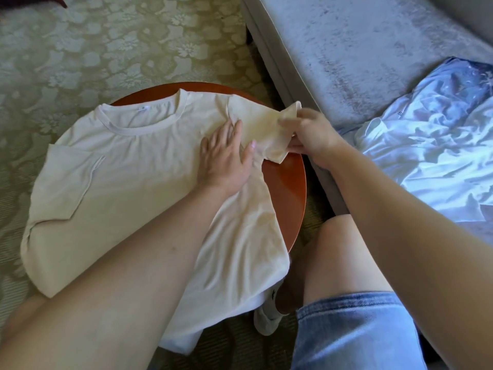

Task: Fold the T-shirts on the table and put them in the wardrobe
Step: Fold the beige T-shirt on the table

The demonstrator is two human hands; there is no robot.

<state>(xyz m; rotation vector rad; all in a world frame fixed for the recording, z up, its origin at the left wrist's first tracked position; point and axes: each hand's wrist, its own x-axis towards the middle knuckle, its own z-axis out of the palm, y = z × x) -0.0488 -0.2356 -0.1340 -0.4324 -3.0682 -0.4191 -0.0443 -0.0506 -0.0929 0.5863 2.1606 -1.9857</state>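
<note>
One cream T-shirt (128, 166) over round table (289, 188), left hand (226, 158) flat on it, right hand (309, 134) pinching sleeve (266, 129), seemingly raised.

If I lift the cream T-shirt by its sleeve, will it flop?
Likely floppy: the cream T-shirt droops over the edge of the round table, and its sleeve crumples where the right hand pinches it. Probably light. It may slide on the smooth top; the left hand pressing flat helps.

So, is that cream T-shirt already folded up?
No, the cream T-shirt lies spread over the round table, left hand pressing it flat and right hand pinching one sleeve.
</note>
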